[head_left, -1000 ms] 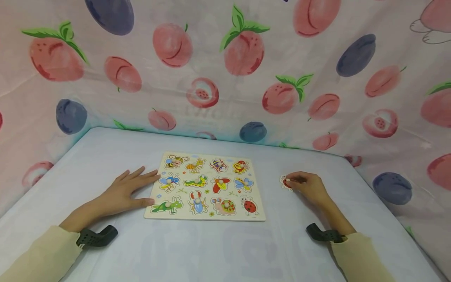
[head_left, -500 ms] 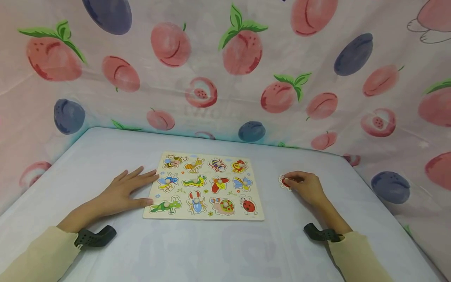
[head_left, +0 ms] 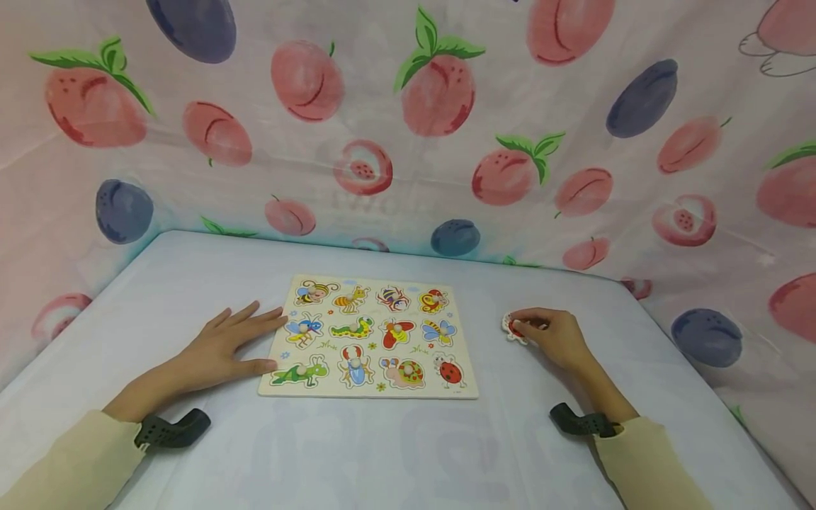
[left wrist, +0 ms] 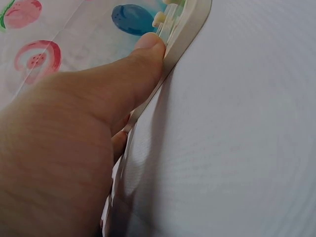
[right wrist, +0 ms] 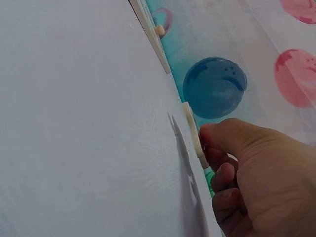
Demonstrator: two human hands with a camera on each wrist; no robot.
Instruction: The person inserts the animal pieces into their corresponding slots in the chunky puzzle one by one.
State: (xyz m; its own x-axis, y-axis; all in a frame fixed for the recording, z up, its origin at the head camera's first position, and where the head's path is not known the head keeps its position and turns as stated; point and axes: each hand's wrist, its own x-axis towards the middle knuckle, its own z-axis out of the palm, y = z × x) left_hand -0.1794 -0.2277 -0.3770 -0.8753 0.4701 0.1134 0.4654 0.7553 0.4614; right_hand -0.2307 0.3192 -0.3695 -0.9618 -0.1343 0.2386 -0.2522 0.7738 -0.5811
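A wooden peg puzzle board [head_left: 376, 309] with painted insects lies flat on the white tabletop. My left hand [head_left: 232, 347] rests at its left side, fingers spread, thumb and fingertips at the edge. In the left wrist view the thumb [left wrist: 143, 59] presses the board's rim. To the right of the board, my right hand [head_left: 559, 338] pinches a ladybug puzzle piece [head_left: 508, 328] between thumb and fingers. From the right wrist, this piece [right wrist: 194, 131] appears edge-on, with a shadow beside it. The fingers cover part of its face.
At the board's lower right corner is a ladybug picture [head_left: 450, 372] without a knob; other insects, such as the snail [head_left: 408, 372], carry knobs. A fruit-printed cloth [head_left: 408, 191] hangs behind the table. A black wrist strap mount [head_left: 172, 428] sits on each wrist.
The ladybug piece has tilted and shifted slightly left in the right hand's fingers, showing more of its edge. My left hand stays in place at the board.
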